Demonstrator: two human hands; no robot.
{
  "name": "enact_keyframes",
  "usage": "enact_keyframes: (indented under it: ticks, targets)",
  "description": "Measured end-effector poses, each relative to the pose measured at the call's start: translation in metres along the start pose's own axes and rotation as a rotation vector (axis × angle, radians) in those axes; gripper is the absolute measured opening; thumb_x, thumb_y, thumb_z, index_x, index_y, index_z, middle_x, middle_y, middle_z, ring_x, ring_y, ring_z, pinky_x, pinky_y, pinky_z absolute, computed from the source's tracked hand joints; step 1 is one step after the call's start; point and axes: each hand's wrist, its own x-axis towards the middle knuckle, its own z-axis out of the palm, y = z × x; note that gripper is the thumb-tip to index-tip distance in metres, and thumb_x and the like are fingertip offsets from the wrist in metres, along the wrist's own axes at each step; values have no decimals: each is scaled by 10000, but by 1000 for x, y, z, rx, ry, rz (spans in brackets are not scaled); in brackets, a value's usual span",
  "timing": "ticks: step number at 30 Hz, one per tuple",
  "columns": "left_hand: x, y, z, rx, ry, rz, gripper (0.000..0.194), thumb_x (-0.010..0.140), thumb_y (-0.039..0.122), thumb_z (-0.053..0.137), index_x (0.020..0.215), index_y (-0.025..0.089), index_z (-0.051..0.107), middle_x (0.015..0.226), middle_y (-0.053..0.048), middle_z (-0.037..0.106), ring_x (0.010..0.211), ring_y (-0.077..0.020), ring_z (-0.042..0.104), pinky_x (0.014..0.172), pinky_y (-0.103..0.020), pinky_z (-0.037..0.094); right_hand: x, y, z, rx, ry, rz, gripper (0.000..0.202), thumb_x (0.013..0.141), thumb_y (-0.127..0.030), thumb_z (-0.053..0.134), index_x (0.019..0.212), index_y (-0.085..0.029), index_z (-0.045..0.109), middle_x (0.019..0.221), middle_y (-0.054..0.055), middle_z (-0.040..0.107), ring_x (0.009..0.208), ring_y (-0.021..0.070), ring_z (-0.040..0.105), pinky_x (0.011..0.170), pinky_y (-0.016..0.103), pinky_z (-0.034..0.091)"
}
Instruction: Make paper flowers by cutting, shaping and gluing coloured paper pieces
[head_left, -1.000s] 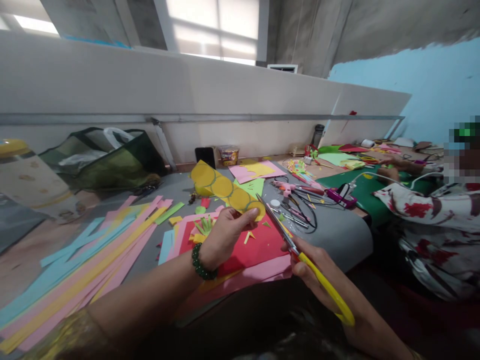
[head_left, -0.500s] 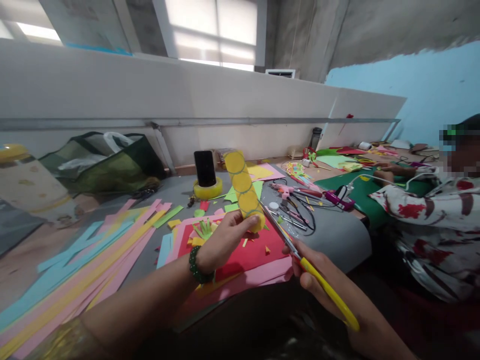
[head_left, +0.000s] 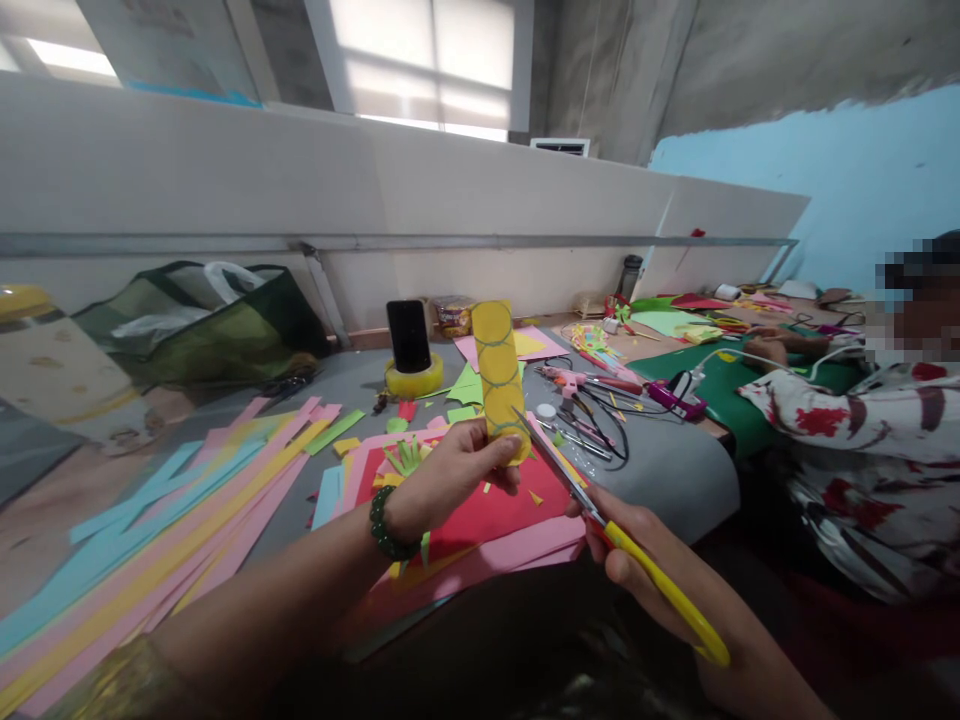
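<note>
Strip (head_left: 497, 365), yellow and marked with circles, raised over the middle of the bench (head_left: 330, 400), lower end pinched in the left grip (head_left: 465, 470). Scissors (head_left: 574, 485) clasped in the right grip (head_left: 637, 540), blades pointing to eleven o'clock, tips overlapping the strip's lower part; contact impossible to tell. Beneath the left grip, a partly covered red sheet (head_left: 510, 510). From the strip: at nine to ten o'clock, phone (head_left: 409, 335) upright by the tape (head_left: 415, 377); at three, glue gun (head_left: 571, 383) among cables; at eight, loose paper lengths (head_left: 180, 530). Behind the strip, pink paper (head_left: 553, 341) partly blocked.
</note>
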Motion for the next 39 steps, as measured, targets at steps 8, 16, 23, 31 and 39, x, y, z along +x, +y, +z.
enact_keyframes:
  ticks: [8,16,23,31,39]
  targets:
    - [-1,7,1,73,-13,-14,354,677,493,765,600,191,596,511,1,609,498,-128,560,560,-262,490,1,-19,-3,-4,11,37,559,973,-654,394,1185,-230,690,802,68,690,749,258,663,709,346,584]
    - [1,4,-2,47,-37,-18,353,653,494,776,602,187,610,513,13,598,486,-114,538,548,-254,472,2,-9,-3,-20,-15,46,669,945,-734,360,1222,-219,684,895,92,740,797,268,687,732,359,586]
    - [-1,6,-3,63,-73,-2,334,689,489,741,614,193,607,508,30,551,469,-93,461,510,-232,390,-2,-12,-7,-1,-8,59,626,943,-728,375,1162,-235,693,923,88,727,803,266,677,739,356,580]
    - [0,6,-6,98,-78,49,345,726,488,693,586,195,577,494,38,507,458,-84,408,468,-228,306,4,-14,-7,54,-62,54,665,920,-782,326,888,-209,663,741,45,615,638,192,524,570,282,465]
    - [3,2,-11,128,-96,74,405,755,524,674,597,194,500,500,62,454,468,-71,361,449,-209,283,12,24,-2,189,-235,36,778,773,-935,325,816,-191,548,658,-20,489,578,124,351,509,250,298]
